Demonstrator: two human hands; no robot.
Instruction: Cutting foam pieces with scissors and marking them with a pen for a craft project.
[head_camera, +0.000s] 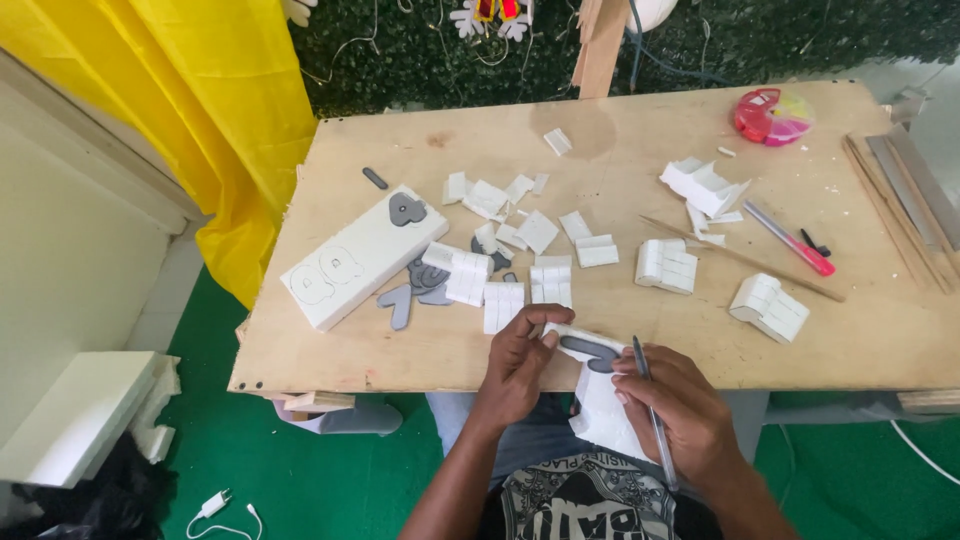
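My left hand (517, 362) grips the near-left end of a white foam piece (603, 408) at the table's front edge. A grey cut-out shape (590, 350) lies on top of that piece, under my fingertips. In my right hand (673, 404) is a grey pen (650, 410), its tip at the right side of the grey shape, while the fingers also press on the foam. More grey shapes (420, 285) lie near a long white foam block (360, 258) that has outlines drawn on it and a grey shape on top.
Several white foam bits (556, 282) are scattered over the wooden table (400, 150). A pink pen (790, 238), a thin wooden stick (740, 258) and a pink round box (770, 115) lie at the right. Wooden strips (905, 205) rest at the right edge. Yellow cloth (210, 110) hangs at the left.
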